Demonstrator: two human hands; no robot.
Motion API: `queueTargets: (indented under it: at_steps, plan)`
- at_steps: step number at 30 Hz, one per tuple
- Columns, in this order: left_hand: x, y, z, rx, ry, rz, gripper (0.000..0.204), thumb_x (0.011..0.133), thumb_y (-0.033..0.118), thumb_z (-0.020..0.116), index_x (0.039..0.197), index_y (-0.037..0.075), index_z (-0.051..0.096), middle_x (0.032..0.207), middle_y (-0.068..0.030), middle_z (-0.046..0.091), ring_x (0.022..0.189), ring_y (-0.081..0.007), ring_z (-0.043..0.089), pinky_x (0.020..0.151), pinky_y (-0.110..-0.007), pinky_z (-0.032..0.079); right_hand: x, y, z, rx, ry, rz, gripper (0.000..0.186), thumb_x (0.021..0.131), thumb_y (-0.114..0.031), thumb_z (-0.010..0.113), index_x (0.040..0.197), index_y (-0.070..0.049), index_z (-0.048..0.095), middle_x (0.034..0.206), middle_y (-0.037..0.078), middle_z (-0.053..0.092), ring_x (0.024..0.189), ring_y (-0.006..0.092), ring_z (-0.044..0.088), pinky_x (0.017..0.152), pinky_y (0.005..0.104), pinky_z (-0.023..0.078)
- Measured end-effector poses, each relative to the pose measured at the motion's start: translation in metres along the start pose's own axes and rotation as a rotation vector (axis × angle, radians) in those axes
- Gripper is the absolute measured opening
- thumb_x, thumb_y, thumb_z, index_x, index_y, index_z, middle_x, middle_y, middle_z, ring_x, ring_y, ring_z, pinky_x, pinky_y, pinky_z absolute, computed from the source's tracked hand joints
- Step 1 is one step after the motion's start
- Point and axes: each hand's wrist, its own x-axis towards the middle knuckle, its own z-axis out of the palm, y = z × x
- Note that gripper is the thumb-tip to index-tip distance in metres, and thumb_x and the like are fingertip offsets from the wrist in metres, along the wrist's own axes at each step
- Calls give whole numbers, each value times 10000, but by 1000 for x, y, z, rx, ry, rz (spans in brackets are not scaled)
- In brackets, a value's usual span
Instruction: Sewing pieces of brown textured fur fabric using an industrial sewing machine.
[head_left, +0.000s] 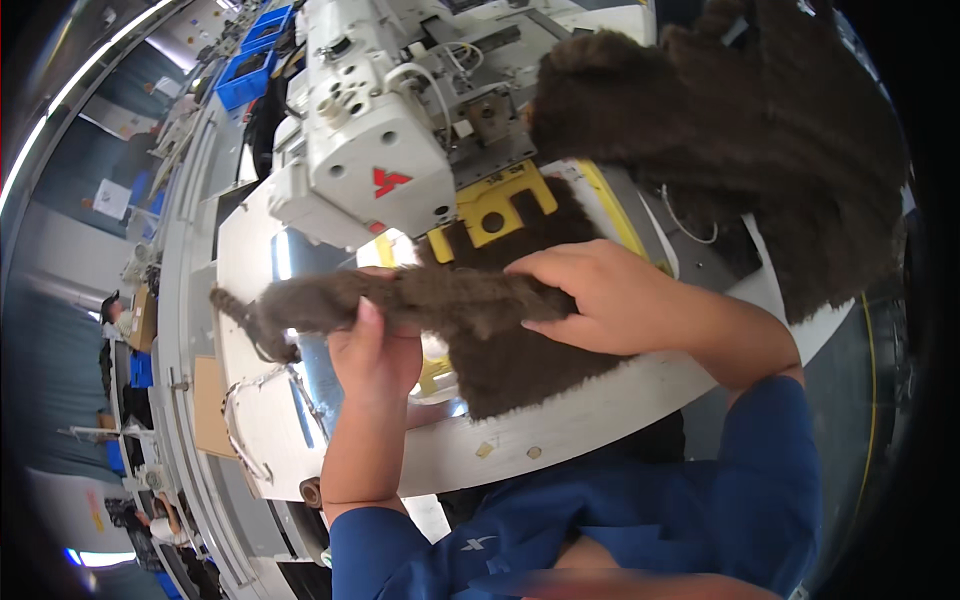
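Observation:
Stretched between my two hands is a long folded piece of dark brown plush fabric (pixel 440 298), raised in front of the sewing machine. My left hand (pixel 378 345) grips it near its left part, thumb on the near side, other fingers mostly behind it. Its right end is pinched between the thumb and fingers of my right hand (pixel 610 300). Beneath, a flat brown plush panel (pixel 520 375) lies on the white table and reaches back under the yellow clamp plate (pixel 495 215) of the white sewing machine (pixel 370 150). A loose narrow end of plush hangs at the far left.
A big heap of brown plush (pixel 720 130) lies to the right of the machine and drapes over the table edge. The white tabletop (pixel 500 455) curves toward me. Blue bins (pixel 245 75) stand at the back left, with people seated farther off.

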Motion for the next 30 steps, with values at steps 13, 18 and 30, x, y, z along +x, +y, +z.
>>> queueTargets:
  at_steps: [13,18,30]
  plan:
    - [10,-35,-61,249,-268,-24,582,711,251,1042,1115,15,695,1105,-143,695,1042,-246,692,949,-397,569,18,34,-12,-68,-330,110,386,920,-242,793,1186,22,701,1023,212,745,971,403,716,844,483,540]
    - [2,-38,-38,247,-156,-136,571,684,265,1053,1086,-14,757,1027,-128,740,984,-232,699,875,-351,562,16,24,21,-1,-171,-64,424,902,-229,812,1239,1,696,1057,197,738,1043,419,700,917,481,542]
    - [1,-35,-16,908,-369,34,268,813,18,907,1048,42,782,889,-72,763,767,-189,737,713,-301,582,45,-7,23,111,-35,-142,456,835,-235,885,1184,-1,708,1042,140,691,986,350,674,849,428,544]
